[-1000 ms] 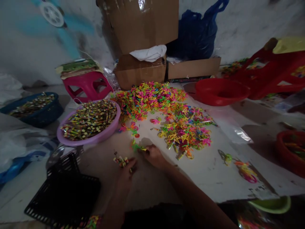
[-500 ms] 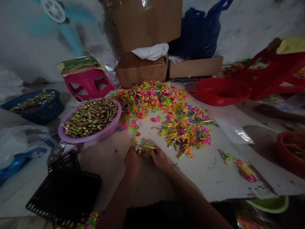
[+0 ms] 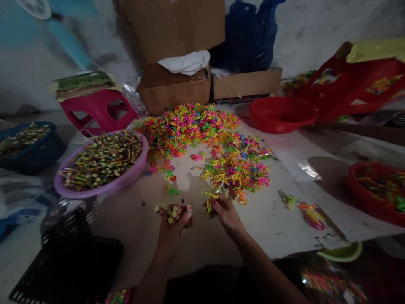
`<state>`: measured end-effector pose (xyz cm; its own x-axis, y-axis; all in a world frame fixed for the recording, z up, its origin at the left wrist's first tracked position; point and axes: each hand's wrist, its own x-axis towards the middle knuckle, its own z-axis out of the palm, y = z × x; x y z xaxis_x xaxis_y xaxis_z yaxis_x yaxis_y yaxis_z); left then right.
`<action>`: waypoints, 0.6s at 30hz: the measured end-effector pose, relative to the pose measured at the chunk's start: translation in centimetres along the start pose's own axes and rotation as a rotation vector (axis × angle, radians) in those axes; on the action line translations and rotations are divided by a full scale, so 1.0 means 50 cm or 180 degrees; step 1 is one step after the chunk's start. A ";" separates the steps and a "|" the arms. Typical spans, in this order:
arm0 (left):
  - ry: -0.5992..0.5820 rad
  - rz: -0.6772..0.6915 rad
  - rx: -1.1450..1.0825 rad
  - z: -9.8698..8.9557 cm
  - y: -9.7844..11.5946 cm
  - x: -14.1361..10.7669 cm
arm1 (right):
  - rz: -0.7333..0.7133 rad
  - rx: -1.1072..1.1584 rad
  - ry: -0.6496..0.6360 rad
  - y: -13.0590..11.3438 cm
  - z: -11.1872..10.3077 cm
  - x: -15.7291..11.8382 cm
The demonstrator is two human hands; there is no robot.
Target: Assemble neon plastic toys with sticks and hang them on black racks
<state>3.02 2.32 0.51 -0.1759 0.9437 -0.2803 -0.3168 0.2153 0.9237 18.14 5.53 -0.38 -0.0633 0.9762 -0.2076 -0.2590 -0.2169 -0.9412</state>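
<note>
My left hand point(image 3: 174, 224) is closed around a bunch of small, short coloured sticks point(image 3: 172, 214) with pale ends, held just above the white table point(image 3: 196, 249). To its right, my right hand point(image 3: 227, 214) pinches a yellow plastic trinket point(image 3: 209, 196) with a looped shape. Its exact kind is too small to tell. Beyond the hands lies a heap of bright plastic trinkets point(image 3: 190, 126), and a looser spread of the same trinkets point(image 3: 236, 171) sits closer on the right. A lilac basin point(image 3: 98, 192) full of similar short sticks stands at the left.
A black slotted plastic tray point(image 3: 66, 266) lies front left. A red basin point(image 3: 281, 126), a clear plastic bag point(image 3: 295, 164) and a red bowl of trinkets point(image 3: 354, 194) are on the right. Cardboard boxes point(image 3: 177, 90) and a pink stool point(image 3: 98, 105) stand behind. Another person's arm point(image 3: 373, 131) reaches in from the right.
My hands have moved apart, the right one carrying the yellow trinket away from the left. The left hand now shows its bunch of sticks more plainly. My view has turned slightly right.
</note>
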 end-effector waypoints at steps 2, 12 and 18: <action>-0.0034 0.0074 -0.0116 0.009 0.006 -0.008 | -0.0080 0.0054 -0.0139 -0.009 0.018 -0.005; -0.0535 -0.0751 -0.0406 0.016 0.022 -0.026 | -0.0004 0.0294 -0.0836 -0.033 0.030 -0.033; -0.0835 -0.1074 -0.0547 0.017 0.025 -0.037 | -0.0021 0.0332 -0.1176 -0.041 0.030 -0.038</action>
<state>3.71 1.07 2.41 0.1986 0.8644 -0.4618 -0.4696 0.4976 0.7293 17.35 4.12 2.36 -0.3995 0.9138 -0.0735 -0.3561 -0.2285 -0.9061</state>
